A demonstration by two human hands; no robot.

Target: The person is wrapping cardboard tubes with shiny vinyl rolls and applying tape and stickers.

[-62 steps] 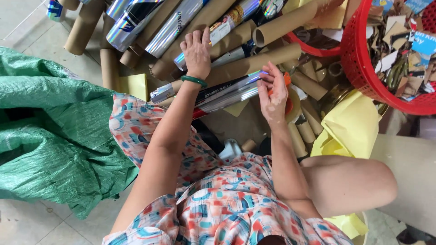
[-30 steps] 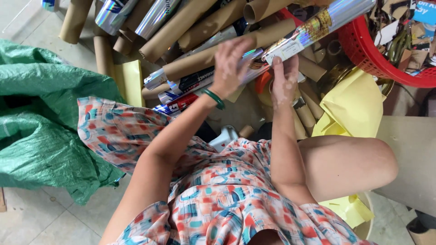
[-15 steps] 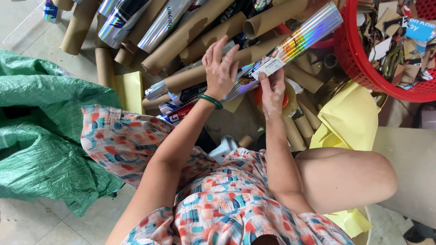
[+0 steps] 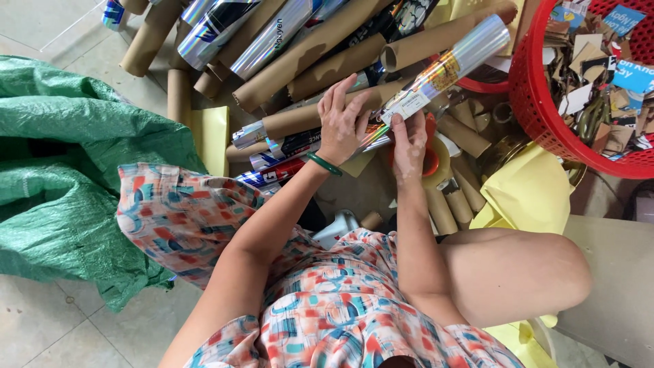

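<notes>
— While you sit over the pile, what have your hands got?

— Both are on one roll of shiny holographic film, which slants up to the right across the heap. Your left hand, the one with the green bangle, lies over the roll's near end with fingers spread and curled lightly, the palm pressing rather than gripping tight. Your right hand closes round the roll just to the right of the left one, thumb up against the white label.

— And where does the roll sit?

— Its far end pokes out toward the red basket, close to the rim. Beneath it lie bare cardboard tubes and a few more foil-wrapped rolls at the far left of the heap.

— What's in the basket?

— Torn card scraps and paper bits, brown and white with some blue — piled loosely inside the mesh wall at the far right. A second red rim shows just left of it, mostly hidden by tubes, so I cannot tell what it holds.

— Anything else about you?

— A green woven sack is crumpled on the floor to your left, and yellow sheets lie near your right knee. An orange tape-like ring sits just behind your right hand.
</notes>
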